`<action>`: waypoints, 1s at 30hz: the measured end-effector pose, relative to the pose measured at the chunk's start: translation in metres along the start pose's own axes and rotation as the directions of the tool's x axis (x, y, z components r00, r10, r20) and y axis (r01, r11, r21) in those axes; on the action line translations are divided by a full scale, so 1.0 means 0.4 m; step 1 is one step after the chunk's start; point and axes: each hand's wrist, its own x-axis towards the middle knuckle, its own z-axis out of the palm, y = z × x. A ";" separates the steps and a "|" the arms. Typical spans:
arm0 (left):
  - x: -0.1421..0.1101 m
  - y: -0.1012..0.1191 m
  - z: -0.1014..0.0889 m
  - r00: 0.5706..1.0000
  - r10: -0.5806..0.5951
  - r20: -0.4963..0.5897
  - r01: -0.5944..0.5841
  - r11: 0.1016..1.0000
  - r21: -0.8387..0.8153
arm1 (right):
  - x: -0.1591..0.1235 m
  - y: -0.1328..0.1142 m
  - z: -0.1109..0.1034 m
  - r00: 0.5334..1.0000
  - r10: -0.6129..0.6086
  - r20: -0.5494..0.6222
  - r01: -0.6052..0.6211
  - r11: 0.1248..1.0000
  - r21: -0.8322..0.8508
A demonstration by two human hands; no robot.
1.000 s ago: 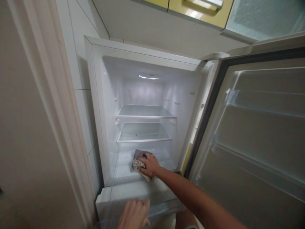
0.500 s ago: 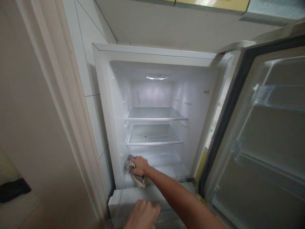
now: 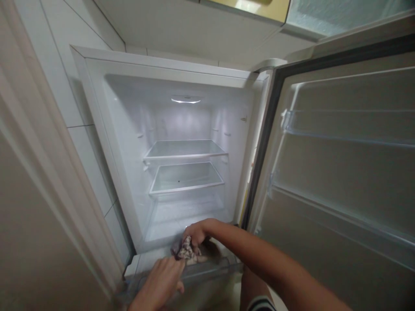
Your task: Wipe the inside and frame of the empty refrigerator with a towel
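A patterned grey-and-beige cloth is bunched in my right hand, low at the front of the open fridge. My right hand is closed around it, just behind the front of a clear drawer at the bottom. My left hand is curled over that drawer's front edge, close to the cloth. Its fingertips are partly hidden. Above both hands are two glass shelves, an upper shelf and a lower shelf with a small dark speck on it.
To the right stands the fridge door, swung wide, with clear door racks. A tiled wall and a pale door frame run close on the left. Yellow cabinets hang overhead. My leg shows below the drawer.
My right hand has brought the cloth from the fridge's lower left side forward and down to the drawer front. The view has turned right. My left hand stays at the drawer edge.
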 end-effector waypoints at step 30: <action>-0.004 0.051 0.088 0.991 0.122 0.054 -0.120 0.992 -0.038 | 0.256 -0.129 -0.066 0.726 0.061 -0.685 -0.070 0.997 0.014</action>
